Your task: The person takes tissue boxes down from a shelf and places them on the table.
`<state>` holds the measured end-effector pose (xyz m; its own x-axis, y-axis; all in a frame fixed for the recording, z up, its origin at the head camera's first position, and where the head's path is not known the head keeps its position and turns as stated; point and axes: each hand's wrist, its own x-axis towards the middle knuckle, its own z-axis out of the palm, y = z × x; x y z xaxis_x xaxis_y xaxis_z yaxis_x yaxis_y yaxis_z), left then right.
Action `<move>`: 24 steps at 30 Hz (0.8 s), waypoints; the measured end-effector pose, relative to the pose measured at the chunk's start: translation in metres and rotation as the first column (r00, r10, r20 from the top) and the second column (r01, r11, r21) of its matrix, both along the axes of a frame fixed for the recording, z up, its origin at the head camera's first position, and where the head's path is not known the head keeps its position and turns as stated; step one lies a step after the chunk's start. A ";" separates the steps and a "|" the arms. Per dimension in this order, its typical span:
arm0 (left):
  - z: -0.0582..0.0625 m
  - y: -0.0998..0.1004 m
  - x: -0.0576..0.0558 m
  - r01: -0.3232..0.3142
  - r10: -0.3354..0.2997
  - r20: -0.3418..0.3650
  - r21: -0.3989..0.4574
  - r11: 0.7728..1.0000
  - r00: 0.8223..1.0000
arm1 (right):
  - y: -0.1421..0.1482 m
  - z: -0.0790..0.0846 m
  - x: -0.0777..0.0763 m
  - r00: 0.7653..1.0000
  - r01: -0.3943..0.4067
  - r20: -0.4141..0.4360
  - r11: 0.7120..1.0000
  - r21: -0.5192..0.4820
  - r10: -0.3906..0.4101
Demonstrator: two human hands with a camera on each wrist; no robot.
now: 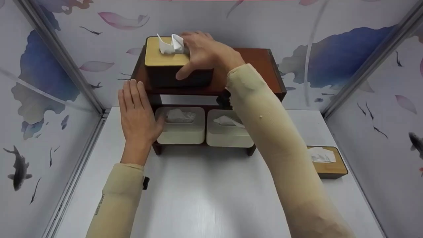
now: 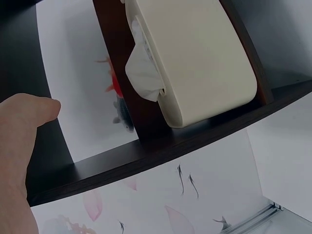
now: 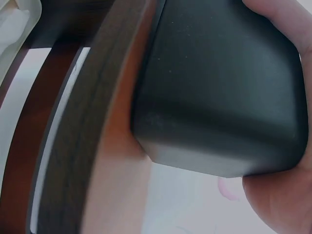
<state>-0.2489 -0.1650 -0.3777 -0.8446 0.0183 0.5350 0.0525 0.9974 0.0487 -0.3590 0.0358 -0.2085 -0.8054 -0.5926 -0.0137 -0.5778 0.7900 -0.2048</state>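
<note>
A black tissue box with a wooden lid point(image 1: 153, 58) and a white tissue sticking out stands on the upper board of a dark brown shelf point(image 1: 261, 66), at its left. My right hand point(image 1: 206, 53) grips this box from above at its right end, thumb down the front; the right wrist view shows the black side point(image 3: 219, 83) between thumb and fingers. Fingers straight, my left hand point(image 1: 137, 114) lies along the shelf's left side. Its thumb overlaps the edge of a cream tissue box point(image 1: 180, 136) on the lower board. Beside that sits a second cream tissue box point(image 1: 229, 139).
Another wooden-lidded tissue box point(image 1: 337, 165) lies on the white table point(image 1: 198, 198) at the right, partly behind my right forearm. Printed panels point(image 1: 366, 125) with metal frame bars enclose the table at the sides and back.
</note>
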 end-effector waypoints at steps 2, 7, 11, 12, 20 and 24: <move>0.000 0.000 0.001 -0.004 0.004 -0.018 0.000 1.000 1.000 | 0.004 0.003 0.003 1.000 0.000 -0.011 1.000 0.000 0.000; -0.002 0.001 0.001 0.011 -0.010 -0.038 0.018 1.000 0.999 | 0.019 0.006 0.012 0.999 0.017 -0.030 1.000 0.011 -0.017; -0.001 0.003 0.001 0.004 -0.004 -0.003 0.003 1.000 1.000 | 0.032 0.005 0.019 0.999 0.019 -0.036 1.000 0.015 -0.018; 0.000 0.003 0.001 0.001 -0.001 0.009 -0.001 1.000 1.000 | 0.034 0.005 0.021 0.999 0.014 -0.038 1.000 0.013 -0.013; 0.002 0.002 0.001 -0.015 0.015 0.017 -0.006 1.000 1.000 | 0.052 0.006 0.035 0.997 -0.011 -0.070 1.000 0.002 0.012; 0.002 0.002 0.000 -0.020 0.021 0.027 -0.016 1.000 0.999 | 0.060 0.003 0.043 0.996 -0.015 -0.085 1.000 0.019 0.017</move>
<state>-0.2490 -0.1625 -0.3756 -0.8591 0.0088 0.5117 0.0307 0.9989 0.0344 -0.3157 0.0955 -0.2052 -0.7944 -0.6058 0.0440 -0.6053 0.7836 -0.1400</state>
